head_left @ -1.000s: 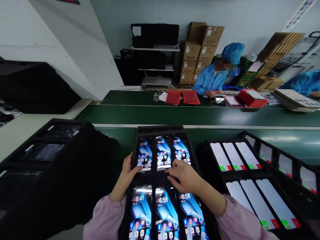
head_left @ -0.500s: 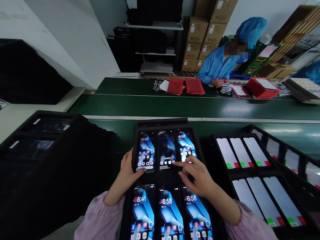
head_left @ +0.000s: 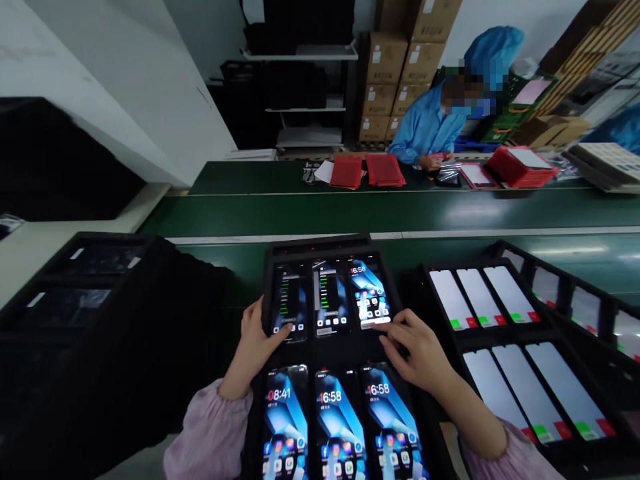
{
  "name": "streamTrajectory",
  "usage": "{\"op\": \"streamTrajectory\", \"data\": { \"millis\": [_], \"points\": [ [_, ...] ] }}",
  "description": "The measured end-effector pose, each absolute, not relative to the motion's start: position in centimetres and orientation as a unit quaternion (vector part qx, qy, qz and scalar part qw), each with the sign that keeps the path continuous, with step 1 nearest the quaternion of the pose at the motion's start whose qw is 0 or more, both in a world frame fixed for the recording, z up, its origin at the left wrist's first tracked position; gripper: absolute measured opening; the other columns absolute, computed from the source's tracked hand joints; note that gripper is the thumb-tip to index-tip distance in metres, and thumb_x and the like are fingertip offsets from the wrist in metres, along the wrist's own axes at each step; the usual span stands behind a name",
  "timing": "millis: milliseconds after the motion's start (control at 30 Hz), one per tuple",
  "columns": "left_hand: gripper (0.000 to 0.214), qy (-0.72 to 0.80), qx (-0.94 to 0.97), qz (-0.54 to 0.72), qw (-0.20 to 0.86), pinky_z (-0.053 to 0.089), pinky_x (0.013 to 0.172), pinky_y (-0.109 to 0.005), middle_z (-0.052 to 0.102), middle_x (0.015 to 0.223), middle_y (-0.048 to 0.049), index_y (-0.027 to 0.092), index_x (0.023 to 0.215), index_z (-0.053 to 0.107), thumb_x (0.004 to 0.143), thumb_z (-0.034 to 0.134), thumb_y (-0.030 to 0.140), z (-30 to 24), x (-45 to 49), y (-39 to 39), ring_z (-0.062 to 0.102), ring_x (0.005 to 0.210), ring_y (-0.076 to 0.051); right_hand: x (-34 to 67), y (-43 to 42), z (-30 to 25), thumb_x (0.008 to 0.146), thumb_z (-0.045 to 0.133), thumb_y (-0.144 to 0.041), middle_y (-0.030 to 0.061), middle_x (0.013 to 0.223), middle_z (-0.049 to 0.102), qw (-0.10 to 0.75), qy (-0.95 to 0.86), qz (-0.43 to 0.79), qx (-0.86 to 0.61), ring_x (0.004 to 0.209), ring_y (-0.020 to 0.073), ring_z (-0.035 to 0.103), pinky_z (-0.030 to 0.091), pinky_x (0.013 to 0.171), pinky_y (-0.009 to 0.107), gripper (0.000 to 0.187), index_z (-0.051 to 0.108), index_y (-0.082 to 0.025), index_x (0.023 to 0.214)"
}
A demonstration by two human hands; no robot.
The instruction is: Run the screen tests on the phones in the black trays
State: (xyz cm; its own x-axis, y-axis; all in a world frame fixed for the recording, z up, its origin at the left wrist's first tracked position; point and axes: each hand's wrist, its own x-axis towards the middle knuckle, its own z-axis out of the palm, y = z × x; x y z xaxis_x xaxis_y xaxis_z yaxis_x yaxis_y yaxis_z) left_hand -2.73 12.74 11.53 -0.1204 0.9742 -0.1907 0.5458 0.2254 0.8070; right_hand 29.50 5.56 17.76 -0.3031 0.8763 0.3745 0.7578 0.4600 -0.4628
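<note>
A black tray (head_left: 268, 280) in front of me holds two rows of lit phone screens. My left hand (head_left: 256, 347) rests on the tray's left edge, its thumb on the bottom of the far-left screen (head_left: 289, 300), which shows a dark list with green bars. The far-middle screen (head_left: 329, 297) shows the same list. My right hand (head_left: 417, 348) has its fingers spread, the forefinger touching the bottom of the far-right screen (head_left: 369, 293), which shows a home screen. Three near screens (head_left: 332, 427) show clock faces.
To the right stand black trays (head_left: 550, 347) of white-lit screens with green and red marks. A stack of dark trays (head_left: 90, 313) stands at my left. Across the green conveyor (head_left: 380, 213) a person in blue (head_left: 435, 120) works among red trays (head_left: 370, 170); cartons are stacked behind.
My right hand moved from the middle far screen to the right far one. The left and middle far screens switched from home screens to a dark list with green bars.
</note>
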Motion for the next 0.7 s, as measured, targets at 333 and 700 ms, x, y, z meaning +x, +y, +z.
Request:
{"op": "streamTrajectory", "data": {
  "millis": [333,700],
  "points": [
    [0.060,0.682,0.431,0.339,0.483,0.043,0.120,-0.039,0.057,0.146,-0.0066,0.029,0.139,0.063,0.079,0.070,0.038,12.9,-3.4,12.5,0.047,0.147,-0.030,29.1,7.3,18.4,0.103,0.053,-0.020,0.0051,0.070,0.071,0.305,-0.790,0.072,-0.526,0.081,0.0242,0.064,0.060,0.070,0.035,0.024,0.076,-0.021,0.111],
    [0.049,0.694,0.509,0.357,0.362,0.035,0.125,-0.051,0.058,0.126,-0.0122,0.022,0.117,0.066,0.070,0.070,0.034,11.8,-0.8,17.6,0.045,0.143,-0.033,24.4,12.2,18.7,0.106,0.051,-0.028,0.0108,0.111,0.082,0.180,-0.833,0.134,-0.507,0.095,0.0235,0.080,0.062,0.079,0.032,0.029,0.073,-0.016,0.120]
  ]
}}
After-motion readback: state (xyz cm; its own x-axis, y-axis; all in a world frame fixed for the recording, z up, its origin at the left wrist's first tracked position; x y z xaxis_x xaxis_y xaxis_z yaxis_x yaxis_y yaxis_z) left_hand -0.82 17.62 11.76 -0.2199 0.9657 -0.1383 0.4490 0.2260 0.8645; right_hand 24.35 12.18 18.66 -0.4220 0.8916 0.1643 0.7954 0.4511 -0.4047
